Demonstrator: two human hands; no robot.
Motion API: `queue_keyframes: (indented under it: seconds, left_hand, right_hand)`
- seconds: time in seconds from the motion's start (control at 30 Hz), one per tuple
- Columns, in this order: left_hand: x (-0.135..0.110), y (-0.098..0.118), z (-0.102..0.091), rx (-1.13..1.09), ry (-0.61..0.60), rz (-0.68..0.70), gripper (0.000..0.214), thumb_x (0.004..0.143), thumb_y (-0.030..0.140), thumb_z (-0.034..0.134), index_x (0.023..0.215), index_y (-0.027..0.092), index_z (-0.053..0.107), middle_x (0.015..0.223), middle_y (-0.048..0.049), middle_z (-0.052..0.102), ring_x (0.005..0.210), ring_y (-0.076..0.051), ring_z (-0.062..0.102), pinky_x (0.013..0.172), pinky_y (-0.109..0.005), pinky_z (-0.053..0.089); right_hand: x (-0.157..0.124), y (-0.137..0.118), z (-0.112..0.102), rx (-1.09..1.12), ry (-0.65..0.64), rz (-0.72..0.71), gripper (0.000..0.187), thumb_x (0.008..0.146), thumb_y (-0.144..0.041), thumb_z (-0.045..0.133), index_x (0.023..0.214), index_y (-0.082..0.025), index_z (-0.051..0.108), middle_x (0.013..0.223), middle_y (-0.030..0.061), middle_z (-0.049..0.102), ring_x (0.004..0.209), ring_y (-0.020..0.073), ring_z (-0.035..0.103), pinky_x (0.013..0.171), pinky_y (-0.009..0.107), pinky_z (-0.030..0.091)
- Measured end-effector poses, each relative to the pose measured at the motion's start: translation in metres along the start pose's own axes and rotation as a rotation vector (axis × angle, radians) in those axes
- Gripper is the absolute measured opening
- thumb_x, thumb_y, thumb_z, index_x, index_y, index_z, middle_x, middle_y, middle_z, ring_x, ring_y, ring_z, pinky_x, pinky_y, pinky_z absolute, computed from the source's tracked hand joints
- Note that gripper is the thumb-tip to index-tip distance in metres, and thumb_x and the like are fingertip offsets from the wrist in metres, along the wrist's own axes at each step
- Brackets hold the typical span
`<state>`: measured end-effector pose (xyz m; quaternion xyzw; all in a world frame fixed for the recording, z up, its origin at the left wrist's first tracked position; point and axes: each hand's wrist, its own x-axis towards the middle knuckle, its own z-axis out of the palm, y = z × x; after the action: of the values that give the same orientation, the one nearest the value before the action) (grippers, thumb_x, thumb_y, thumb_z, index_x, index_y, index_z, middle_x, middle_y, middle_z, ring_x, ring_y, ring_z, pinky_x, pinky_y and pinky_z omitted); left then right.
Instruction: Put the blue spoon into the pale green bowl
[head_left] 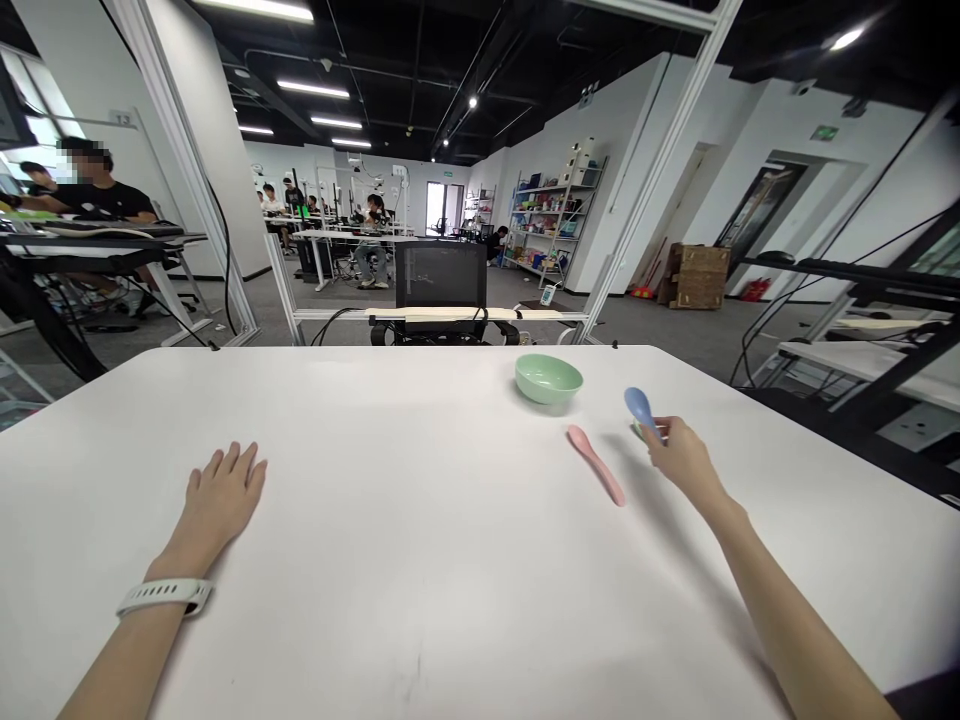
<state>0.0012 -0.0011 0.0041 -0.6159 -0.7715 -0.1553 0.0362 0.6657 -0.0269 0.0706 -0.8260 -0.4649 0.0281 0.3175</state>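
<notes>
My right hand (681, 458) is closed on the handle of a blue spoon (639, 405), holding it a little above the table, bowl end pointing away from me. Partly hidden behind that hand is a small light-green thing (637, 428) whose kind I cannot make out. A pink spoon (596, 466) lies on the table to the left of the right hand. Farther back stands a green bowl (549, 380), upright; I see nothing in it. My left hand (225, 490) rests flat on the table at the left, fingers stretched out, holding nothing.
The white table (405, 560) spans the foreground. Beyond its far edge are a metal frame rail (330, 314) and a black mesh chair (441, 275). A dark rack with cables (847, 270) stands at the right. A person (105, 190) sits at another desk on the left.
</notes>
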Motion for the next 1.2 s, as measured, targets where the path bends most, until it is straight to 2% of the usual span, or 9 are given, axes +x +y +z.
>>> queue_keyframes:
  seconds: [0.1, 0.17, 0.23, 0.33, 0.4, 0.53, 0.8, 1.0, 1.2]
  left_hand:
    - [-0.001, 0.001, -0.001, 0.003, -0.018, -0.009, 0.075, 0.105, 0.045, 0.021, 0.162, 0.012, 0.057, 0.172, -0.0234, 0.055, 0.163, -0.043, 0.045, 0.13, -0.07, 0.039]
    - [-0.001, 0.001, -0.001, 0.007, -0.039, -0.012, 0.079, 0.106, 0.047, 0.018, 0.164, 0.009, 0.054, 0.176, -0.0233, 0.05, 0.165, -0.042, 0.042, 0.133, -0.067, 0.035]
    - [0.0, -0.001, 0.001, 0.012, -0.05, -0.013, 0.082, 0.106, 0.049, 0.015, 0.165, 0.006, 0.053, 0.178, -0.0242, 0.046, 0.167, -0.043, 0.04, 0.135, -0.066, 0.033]
    - [0.003, -0.005, 0.005, 0.019, -0.038, -0.006, 0.081, 0.106, 0.048, 0.017, 0.164, 0.007, 0.055, 0.176, -0.0245, 0.048, 0.166, -0.043, 0.041, 0.135, -0.066, 0.034]
    - [0.004, -0.007, 0.008, 0.025, -0.022, 0.002, 0.079, 0.106, 0.047, 0.019, 0.164, 0.009, 0.056, 0.175, -0.0235, 0.05, 0.165, -0.042, 0.042, 0.134, -0.066, 0.035]
    - [0.004, -0.009, 0.011, 0.028, -0.008, 0.016, 0.078, 0.107, 0.046, 0.018, 0.163, 0.008, 0.057, 0.175, -0.0245, 0.051, 0.164, -0.044, 0.044, 0.133, -0.068, 0.036]
    - [0.005, -0.008, 0.009, 0.031, -0.022, 0.004, 0.074, 0.107, 0.044, 0.023, 0.163, 0.009, 0.057, 0.175, -0.0239, 0.05, 0.164, -0.043, 0.044, 0.133, -0.068, 0.037]
    - [0.004, -0.007, 0.008, 0.033, -0.022, 0.009, 0.076, 0.107, 0.043, 0.021, 0.164, 0.007, 0.056, 0.175, -0.0254, 0.05, 0.165, -0.044, 0.043, 0.133, -0.068, 0.036]
    - [0.004, -0.007, 0.009, 0.031, -0.026, 0.018, 0.078, 0.108, 0.044, 0.018, 0.164, 0.005, 0.054, 0.176, -0.0259, 0.048, 0.165, -0.045, 0.042, 0.133, -0.068, 0.036]
  right_hand:
    - [-0.029, -0.041, 0.011, 0.096, -0.162, -0.032, 0.022, 0.102, -0.036, 0.057, 0.113, -0.019, 0.065, 0.08, 0.0089, 0.075, 0.068, 0.0252, 0.073, 0.068, 0.034, 0.053]
    - [-0.051, -0.066, 0.022, 0.11, -0.228, -0.095, 0.018, 0.104, -0.038, 0.057, 0.103, -0.022, 0.064, 0.079, 0.0081, 0.075, 0.071, 0.0255, 0.074, 0.069, 0.033, 0.052]
    - [-0.073, -0.088, 0.034, 0.078, -0.264, -0.197, 0.022, 0.106, -0.04, 0.055, 0.092, -0.025, 0.062, 0.079, 0.0082, 0.075, 0.078, 0.0268, 0.075, 0.072, 0.034, 0.051]
    - [-0.1, -0.11, 0.051, -0.003, -0.298, -0.304, 0.03, 0.108, -0.039, 0.051, 0.081, -0.027, 0.058, 0.075, 0.0085, 0.074, 0.081, 0.0278, 0.075, 0.074, 0.035, 0.048]
    - [-0.113, -0.118, 0.059, -0.063, -0.325, -0.327, 0.029, 0.107, -0.034, 0.052, 0.079, -0.026, 0.058, 0.077, 0.0097, 0.075, 0.08, 0.0274, 0.074, 0.072, 0.035, 0.045]
    - [-0.126, -0.126, 0.066, -0.142, -0.349, -0.369, 0.024, 0.104, -0.027, 0.054, 0.081, -0.025, 0.059, 0.088, 0.0121, 0.079, 0.082, 0.0271, 0.073, 0.071, 0.035, 0.041]
    - [-0.132, -0.135, 0.062, -0.224, -0.388, -0.363, 0.025, 0.11, -0.033, 0.052, 0.091, -0.024, 0.065, 0.093, 0.0119, 0.081, 0.093, 0.0302, 0.076, 0.08, 0.035, 0.043]
    - [-0.132, -0.133, 0.064, -0.253, -0.393, -0.384, 0.028, 0.112, -0.035, 0.051, 0.105, -0.018, 0.072, 0.096, 0.0132, 0.082, 0.094, 0.03, 0.077, 0.093, 0.039, 0.043]
    - [-0.131, -0.131, 0.066, -0.264, -0.38, -0.405, 0.031, 0.111, -0.028, 0.049, 0.111, -0.015, 0.077, 0.103, 0.0146, 0.084, 0.098, 0.0284, 0.077, 0.096, 0.038, 0.041]
